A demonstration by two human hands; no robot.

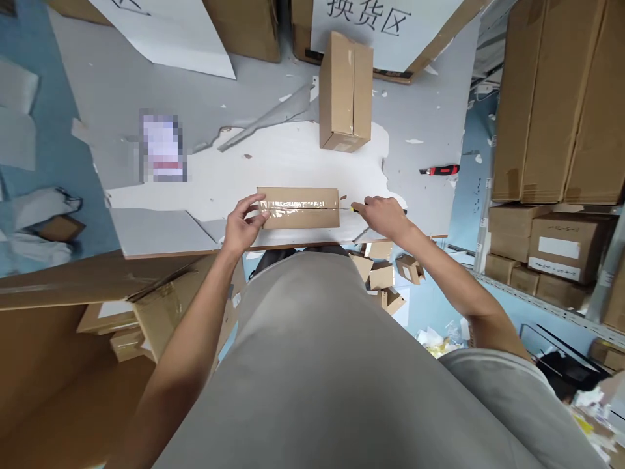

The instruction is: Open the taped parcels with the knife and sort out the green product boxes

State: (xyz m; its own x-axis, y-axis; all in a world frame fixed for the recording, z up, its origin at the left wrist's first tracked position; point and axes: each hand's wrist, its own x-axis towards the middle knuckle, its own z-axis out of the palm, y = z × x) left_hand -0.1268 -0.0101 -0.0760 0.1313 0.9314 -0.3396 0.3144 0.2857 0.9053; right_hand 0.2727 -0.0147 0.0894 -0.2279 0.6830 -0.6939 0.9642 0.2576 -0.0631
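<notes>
A small cardboard box [299, 218] with clear shiny tape along its top seam lies on the worn table near its front edge. My left hand [243, 223] grips the box's left end, thumb and fingers pressed on its top and side. Just beyond the right end, my right hand [385, 215] is closed around a dark box cutter [357, 207] with a bit of yellow at its front. Its thin blade points left, toward the seam; whether it touches the box I cannot tell. Most of the handle is hidden in my palm.
Behind stands a taller taped carton [346, 91]. A red and black utility knife [441, 170] lies at the right, a blurred flat item [163, 148] at the left. Big open carton [63, 365] at lower left; shelves of boxes [556, 98] at right; cartons [381, 273] on the floor.
</notes>
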